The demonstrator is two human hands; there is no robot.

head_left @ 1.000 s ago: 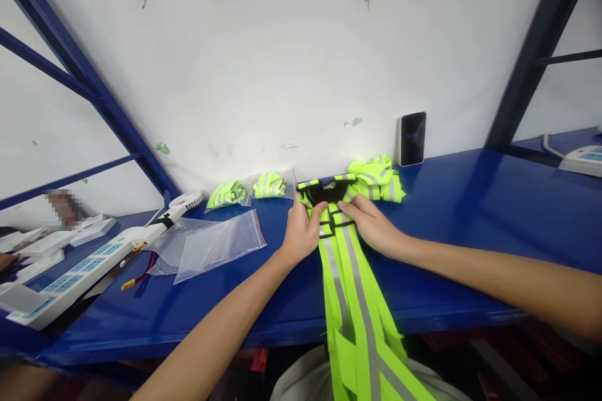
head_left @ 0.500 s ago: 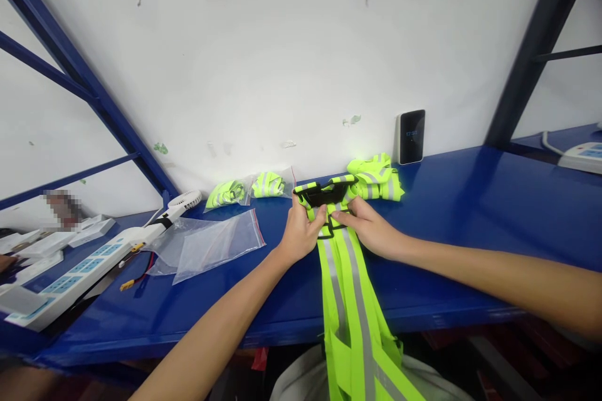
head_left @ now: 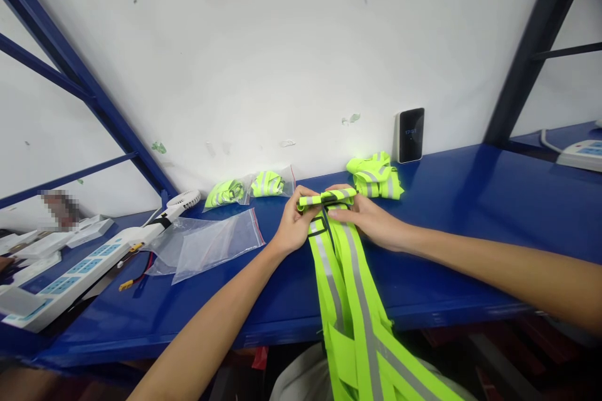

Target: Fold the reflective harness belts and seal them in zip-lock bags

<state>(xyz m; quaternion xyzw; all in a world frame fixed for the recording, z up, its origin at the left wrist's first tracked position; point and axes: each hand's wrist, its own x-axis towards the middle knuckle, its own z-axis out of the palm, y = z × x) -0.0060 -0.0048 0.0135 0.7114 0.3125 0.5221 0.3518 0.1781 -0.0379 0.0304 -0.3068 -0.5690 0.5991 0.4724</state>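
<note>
One power strip (head_left: 82,272) lies left on the table (head_left: 470,219), a fan (head_left: 184,200) at its far end. Flat clear bags (head_left: 216,247) overlap beside them. Beyond, two filled bags (head_left: 288,180) each hold neon bands (head_left: 268,183). At center, the left hand (head_left: 294,225) and right hand (head_left: 374,220) grip the straps (head_left: 360,288), which drape over the near edge. Just beyond the right hand sits a loose bundle (head_left: 375,177); farther right, a display (head_left: 411,135) stands.
</note>
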